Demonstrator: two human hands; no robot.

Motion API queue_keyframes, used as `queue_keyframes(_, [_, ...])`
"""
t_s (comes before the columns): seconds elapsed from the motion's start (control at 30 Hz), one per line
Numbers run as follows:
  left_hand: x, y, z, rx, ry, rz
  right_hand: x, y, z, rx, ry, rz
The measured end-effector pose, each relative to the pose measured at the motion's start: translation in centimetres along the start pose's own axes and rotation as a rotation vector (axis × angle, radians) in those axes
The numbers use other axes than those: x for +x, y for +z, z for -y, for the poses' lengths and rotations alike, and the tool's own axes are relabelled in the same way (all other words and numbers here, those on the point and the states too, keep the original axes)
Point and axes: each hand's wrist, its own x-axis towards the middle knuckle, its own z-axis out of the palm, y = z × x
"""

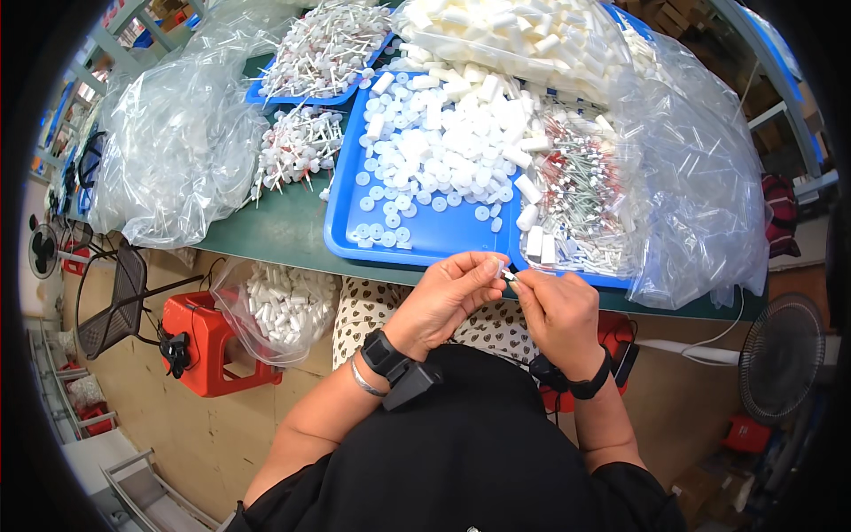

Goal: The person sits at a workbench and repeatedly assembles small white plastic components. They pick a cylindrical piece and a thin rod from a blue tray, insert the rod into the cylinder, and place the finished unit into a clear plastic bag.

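Note:
Over the table's front edge, my left hand (450,297) and my right hand (566,315) meet with their fingertips almost touching. Between the left thumb and finger sits a small whitish translucent piece (500,267), partly covered. A tiny white part (509,276) shows at my right fingertips; the rest of it is hidden. Just beyond them lies a blue tray (425,257) with many flat translucent discs (390,208) and white foam-like cylinders (526,188). In the tray section to its right are thin metal pins with red and white ends (581,177).
Clear plastic bags lie at the left (168,168) and right (696,186). White stick-like assemblies (319,49) fill another tray, with a loose pile (301,142) before it. A red stool (199,341), bag of white cylinders (288,306) and fan (780,355) stand below.

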Motion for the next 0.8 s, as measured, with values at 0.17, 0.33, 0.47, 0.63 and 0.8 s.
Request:
queue_keyframes(0.17, [0.4,-0.9,1.0,-0.041,-0.028,0.072,-0.6,0.7,0.6,0.773,0.672,0.162])
queue_keyframes(0.33, [0.7,-1.3,1.3,0.019,-0.036,0.100,-0.6,0.5,-0.1,0.871,0.767,0.237])
queue_keyframes(0.47, [0.9,-1.6,1.4,-0.003,-0.082,0.096,-1.1,1.3,0.2,0.418,0.451,0.153])
queue_keyframes(0.63, [1.0,-1.6,1.8,-0.052,-0.098,0.085,-1.3,1.6,-0.4,0.602,0.576,0.204])
queue_keyframes(0.8, [0.8,-0.9,0.8,0.043,-0.025,0.015,-1.3,1.2,-0.4,0.624,0.618,0.216])
